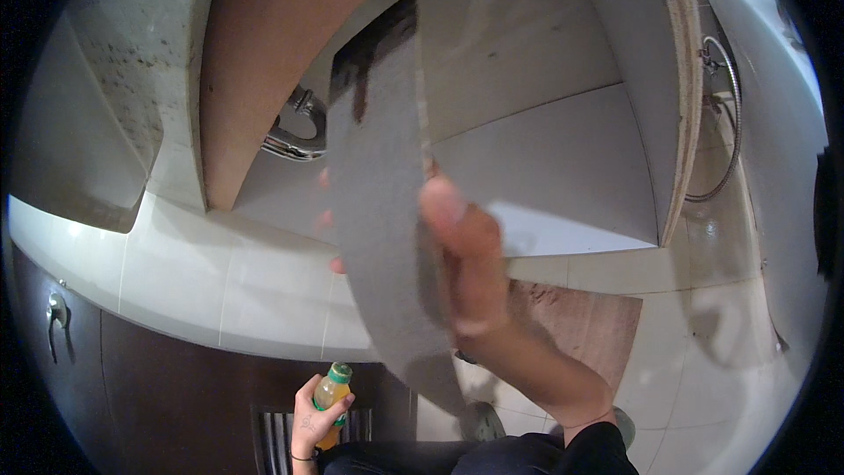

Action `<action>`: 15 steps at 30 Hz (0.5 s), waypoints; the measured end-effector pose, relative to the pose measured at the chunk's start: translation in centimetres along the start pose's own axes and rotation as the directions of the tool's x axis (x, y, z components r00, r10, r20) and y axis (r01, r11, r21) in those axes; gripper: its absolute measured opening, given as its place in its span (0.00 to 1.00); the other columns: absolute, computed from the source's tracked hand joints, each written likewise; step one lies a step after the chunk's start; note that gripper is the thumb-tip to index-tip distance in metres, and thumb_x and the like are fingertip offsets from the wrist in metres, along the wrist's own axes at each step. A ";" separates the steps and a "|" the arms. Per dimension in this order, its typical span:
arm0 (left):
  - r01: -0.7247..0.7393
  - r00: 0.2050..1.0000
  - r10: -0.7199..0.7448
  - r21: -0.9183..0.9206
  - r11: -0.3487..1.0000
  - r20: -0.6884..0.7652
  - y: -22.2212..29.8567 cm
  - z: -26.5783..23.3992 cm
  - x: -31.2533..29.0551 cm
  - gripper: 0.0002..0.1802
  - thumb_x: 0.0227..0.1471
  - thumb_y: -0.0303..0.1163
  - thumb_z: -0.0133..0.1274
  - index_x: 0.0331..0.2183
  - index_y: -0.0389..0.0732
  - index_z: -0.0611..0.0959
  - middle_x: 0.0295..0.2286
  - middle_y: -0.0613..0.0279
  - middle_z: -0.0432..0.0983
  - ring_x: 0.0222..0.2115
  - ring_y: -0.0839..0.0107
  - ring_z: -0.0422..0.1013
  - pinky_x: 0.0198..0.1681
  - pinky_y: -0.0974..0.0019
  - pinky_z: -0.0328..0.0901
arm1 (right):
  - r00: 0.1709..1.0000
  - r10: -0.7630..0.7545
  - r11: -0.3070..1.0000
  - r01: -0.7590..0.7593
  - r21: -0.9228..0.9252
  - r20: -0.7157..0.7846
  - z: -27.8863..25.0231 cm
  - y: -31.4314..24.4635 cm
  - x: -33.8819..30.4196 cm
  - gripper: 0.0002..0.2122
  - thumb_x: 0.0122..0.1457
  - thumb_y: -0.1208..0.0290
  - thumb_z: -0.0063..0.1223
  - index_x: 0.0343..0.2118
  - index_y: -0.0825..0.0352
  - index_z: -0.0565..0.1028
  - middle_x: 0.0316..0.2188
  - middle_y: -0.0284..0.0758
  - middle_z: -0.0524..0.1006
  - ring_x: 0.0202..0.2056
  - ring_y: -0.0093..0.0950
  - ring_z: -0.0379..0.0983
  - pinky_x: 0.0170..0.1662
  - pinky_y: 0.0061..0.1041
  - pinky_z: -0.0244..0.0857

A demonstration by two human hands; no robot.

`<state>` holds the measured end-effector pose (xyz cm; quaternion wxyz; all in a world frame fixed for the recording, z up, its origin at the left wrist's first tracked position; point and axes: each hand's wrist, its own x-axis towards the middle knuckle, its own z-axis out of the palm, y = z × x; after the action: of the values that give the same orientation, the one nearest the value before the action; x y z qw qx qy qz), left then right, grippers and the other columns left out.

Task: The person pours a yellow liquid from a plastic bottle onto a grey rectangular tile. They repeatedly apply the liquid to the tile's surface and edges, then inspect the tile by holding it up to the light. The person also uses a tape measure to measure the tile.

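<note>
My right hand [475, 264] grips a long grey board [378, 176] by its edge, thumb on the near side and fingertips showing past the opposite edge. The board stands tilted in front of me, with dark brown staining at its far end. Low in the view, my left hand [306, 422] is wrapped around a clear bottle [329, 394] with a green cap and yellow-orange liquid. The bottle is upright or slightly tilted, apart from the board. Behind the board lies the inside of a cabinet [563, 158]; the board hides part of it.
A curved chrome pipe [299, 145] shows inside the cabinet, beside its brown side panel [255, 62]. A brownish board [589, 325] lies on the tiled floor [677, 369]. At the right hangs a metal shower hose [734, 123]. A dark door [158, 387] with a handle [55, 317] is at the left.
</note>
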<state>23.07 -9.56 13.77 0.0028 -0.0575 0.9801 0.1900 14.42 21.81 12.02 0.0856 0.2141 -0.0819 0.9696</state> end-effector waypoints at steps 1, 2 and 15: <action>-0.009 1.000 0.010 -0.040 0.999 0.017 -0.1 0.0 0.0 0.18 0.40 0.36 0.67 0.25 0.36 0.76 0.21 0.65 0.73 0.23 0.80 0.68 0.28 0.71 0.64 | 0.999 0.027 0.998 -0.025 0.058 -0.033 -0.1 -1.1 -0.3 0.30 0.60 0.50 0.48 0.59 0.67 0.61 0.41 0.35 0.72 0.43 0.25 0.69 0.43 0.28 0.71; -0.004 0.999 0.006 -0.041 0.999 0.035 -0.2 0.1 0.1 0.19 0.40 0.36 0.67 0.25 0.36 0.76 0.21 0.65 0.73 0.23 0.80 0.68 0.28 0.71 0.64 | 0.999 -0.001 1.000 0.000 -0.016 -0.032 -0.1 -2.0 -0.6 0.33 0.59 0.45 0.44 0.59 0.68 0.61 0.45 0.40 0.71 0.44 0.28 0.70 0.44 0.30 0.71; -0.132 0.984 0.150 -0.173 0.976 0.094 1.7 0.2 1.2 0.18 0.39 0.36 0.68 0.24 0.34 0.76 0.20 0.63 0.75 0.24 0.79 0.69 0.28 0.70 0.66 | 0.998 0.038 0.983 -0.045 -0.178 -0.040 4.4 -3.1 -4.6 0.35 0.57 0.40 0.41 0.56 0.69 0.64 0.47 0.41 0.72 0.46 0.31 0.71 0.47 0.34 0.70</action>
<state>21.71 -8.03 14.22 0.0370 0.0226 0.9608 0.2738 20.96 23.38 14.38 0.0857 0.1863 -0.1715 0.9636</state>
